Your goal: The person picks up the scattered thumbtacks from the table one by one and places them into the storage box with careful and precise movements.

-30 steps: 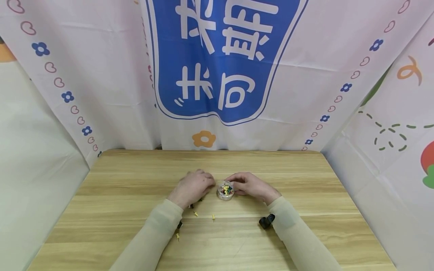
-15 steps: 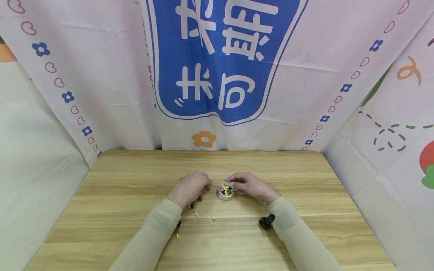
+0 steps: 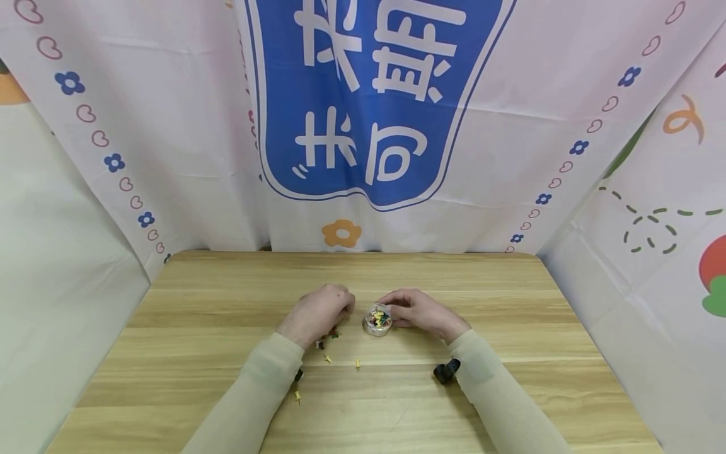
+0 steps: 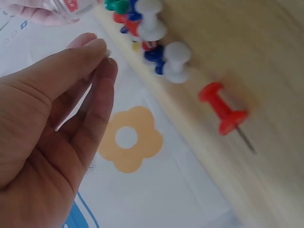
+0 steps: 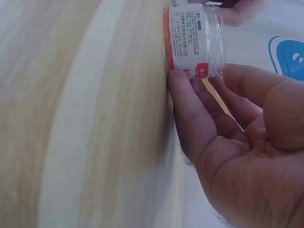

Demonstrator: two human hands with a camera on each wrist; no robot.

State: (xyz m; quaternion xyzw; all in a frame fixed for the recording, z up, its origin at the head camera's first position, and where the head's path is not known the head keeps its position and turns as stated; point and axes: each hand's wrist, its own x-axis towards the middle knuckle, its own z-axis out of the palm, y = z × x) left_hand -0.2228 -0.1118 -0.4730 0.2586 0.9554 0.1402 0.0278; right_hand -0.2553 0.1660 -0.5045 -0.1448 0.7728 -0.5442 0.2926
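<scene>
the wooden surface [image 3: 368, 410] carries everything. over it lean two sleeved arms, the left sleeve [image 3: 249, 391] running close beside a loose yellow pin [image 3: 297, 396]; a sideways drag of that cuff could sweep the pin away or snag its point.

the right hand [image 3: 422, 311] has its fingers around the side of the clear jar [image 3: 377, 330], thumb near the threaded mouth. the jar stands upright and lidless at the middle of the surface, holding mixed pins [image 3: 379, 317]; if that grip tugged or a knuckle of the other hand caught the rim, it might tip and spill.

the left hand [image 3: 317, 313], apart from the jar, pinches thumb and forefinger on a small pale bit [image 4: 108, 53], probably a pin, mostly hidden. so slight a hold could slip.

near it lie scattered pins, including a white pin [image 4: 176, 61] and a red pin [image 4: 223, 109] with its needle exposed; careless groping among them could prick a fingertip.
</scene>
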